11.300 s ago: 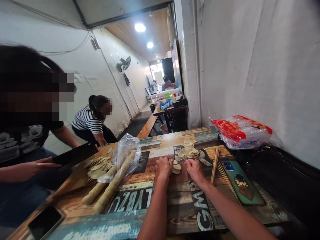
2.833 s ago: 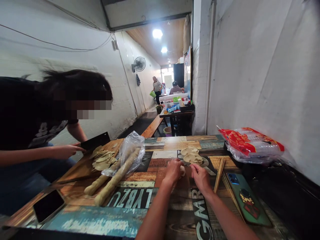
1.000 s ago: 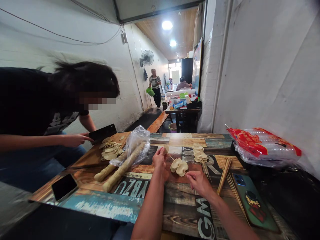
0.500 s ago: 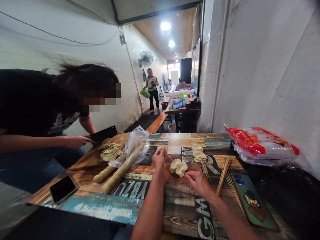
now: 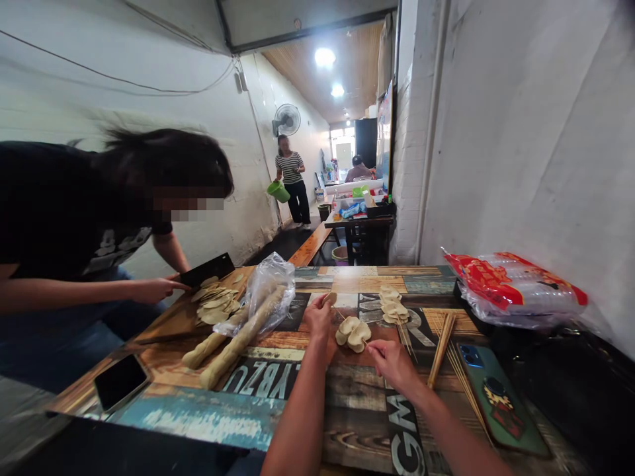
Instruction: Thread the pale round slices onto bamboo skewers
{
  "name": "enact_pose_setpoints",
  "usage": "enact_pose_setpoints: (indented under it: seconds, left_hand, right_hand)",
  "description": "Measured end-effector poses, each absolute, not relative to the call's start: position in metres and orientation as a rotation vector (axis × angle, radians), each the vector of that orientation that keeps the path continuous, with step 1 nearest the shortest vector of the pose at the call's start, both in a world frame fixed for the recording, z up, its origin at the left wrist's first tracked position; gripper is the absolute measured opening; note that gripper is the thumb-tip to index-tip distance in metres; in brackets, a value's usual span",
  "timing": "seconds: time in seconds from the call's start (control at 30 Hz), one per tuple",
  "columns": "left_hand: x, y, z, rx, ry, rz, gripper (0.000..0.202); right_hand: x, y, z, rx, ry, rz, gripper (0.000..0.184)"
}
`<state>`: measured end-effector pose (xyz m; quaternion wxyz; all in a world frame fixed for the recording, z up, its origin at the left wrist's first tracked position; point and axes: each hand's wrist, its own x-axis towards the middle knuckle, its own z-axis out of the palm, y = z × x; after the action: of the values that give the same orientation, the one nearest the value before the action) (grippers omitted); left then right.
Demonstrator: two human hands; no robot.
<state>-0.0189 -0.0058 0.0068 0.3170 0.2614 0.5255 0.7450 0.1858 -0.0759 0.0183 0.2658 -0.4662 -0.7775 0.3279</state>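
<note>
Between thumb and fingers, my left hand [image 5: 320, 315] grips a thin, round beige slice [image 5: 331, 299] close to the skewer's tip. My right hand [image 5: 393, 363] is closed on the near end of a thin wooden skewer [image 5: 366, 342]. Folded beige slices [image 5: 352, 333] are threaded along that skewer, over the patterned table. Whether the held slice touches the tip I cannot tell. Beyond my right hand lie filled skewers [image 5: 395, 305] with similar folded slices. Right of it, a bundle of bare skewers [image 5: 441, 349] lies beside loose ones.
At left, a co-worker's hand [image 5: 161, 289] is at a black-bladed knife [image 5: 208, 270] over sliced pieces [image 5: 215, 303] on a wooden board [image 5: 166, 322]. Long beige rolls [image 5: 243, 337] lie partly in a plastic bag [image 5: 271, 284]. Two phones and a red plastic package [image 5: 518, 281] rest nearby.
The slice in my left hand shows more clearly, raised at the fingertips. My right hand keeps its hold on the skewer. The far person with the green bucket has shifted slightly left.
</note>
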Motion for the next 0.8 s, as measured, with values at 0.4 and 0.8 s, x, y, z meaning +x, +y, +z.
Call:
enact_pose_setpoints:
  seconds: [0.4,0.8]
  left_hand:
    - [-0.0194,-0.005,0.0073,0.568,1.241,1.94,0.04]
    - [-0.018,-0.0034,0.0032,0.538,1.193,1.934,0.05]
  right_hand:
    - [0.1855,-0.0746,0.0118,-1.215,-2.072,0.856,0.04]
    - [0.186,-0.0744,0.0107,-1.211,-2.064,0.857,0.042]
